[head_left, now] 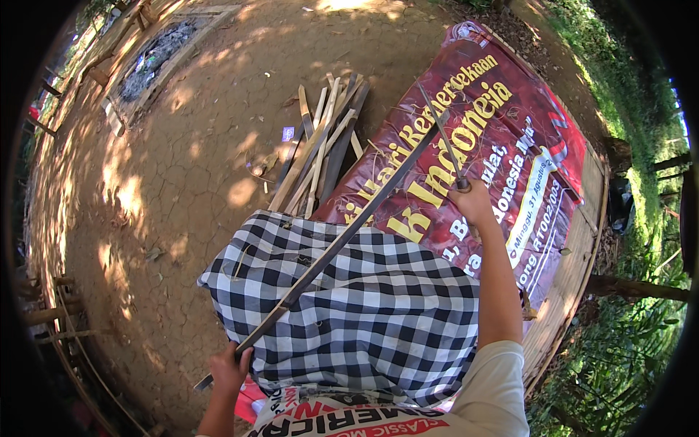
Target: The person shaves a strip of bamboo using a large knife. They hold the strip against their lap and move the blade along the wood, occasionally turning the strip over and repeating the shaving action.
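Note:
A long dark bamboo strip (320, 264) runs slantwise across my lap, from lower left to upper right. My left hand (230, 368) is closed around its near end. My right hand (473, 204) grips the handle of a long thin-bladed knife (445, 140), which points away from me. Near its far end the strip meets the blade, which crosses it at a narrow angle. Beneath the strip, a black-and-white checked cloth (364, 313) covers my legs.
Several loose bamboo strips (320, 146) lie on the dirt ground beyond my lap. A maroon printed banner (408, 156) with scattered shavings covers much of a bamboo platform (582, 240) at right. An ash-filled pit (156, 62) is far left; green plants (611, 371) grow at right.

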Motion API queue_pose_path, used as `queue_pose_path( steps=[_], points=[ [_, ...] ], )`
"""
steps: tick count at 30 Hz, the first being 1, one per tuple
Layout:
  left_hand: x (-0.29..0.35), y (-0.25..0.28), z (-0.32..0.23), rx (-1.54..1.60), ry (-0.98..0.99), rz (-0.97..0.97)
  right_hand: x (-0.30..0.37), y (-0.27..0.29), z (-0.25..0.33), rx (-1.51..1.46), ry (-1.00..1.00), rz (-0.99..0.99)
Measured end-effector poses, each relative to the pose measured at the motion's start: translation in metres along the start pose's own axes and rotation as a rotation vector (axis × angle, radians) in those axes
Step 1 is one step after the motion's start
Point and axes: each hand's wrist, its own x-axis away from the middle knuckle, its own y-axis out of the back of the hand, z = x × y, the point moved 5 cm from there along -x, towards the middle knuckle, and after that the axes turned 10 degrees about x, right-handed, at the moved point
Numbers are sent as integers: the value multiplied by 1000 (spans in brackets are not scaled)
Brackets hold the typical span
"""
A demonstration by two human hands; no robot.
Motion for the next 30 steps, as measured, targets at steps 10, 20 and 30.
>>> queue_pose_path(
  steps=[10,20,30],
  points=[
    [-5,-9,16,141,-57,43,76,27,4,-1084,11,441],
    [-1,-12,15,127,-78,-35,136,15,11,-1207,-29,822],
    [2,-4,7,38,-87,-106,115,16,-4,-715,-13,304]
  ],
)
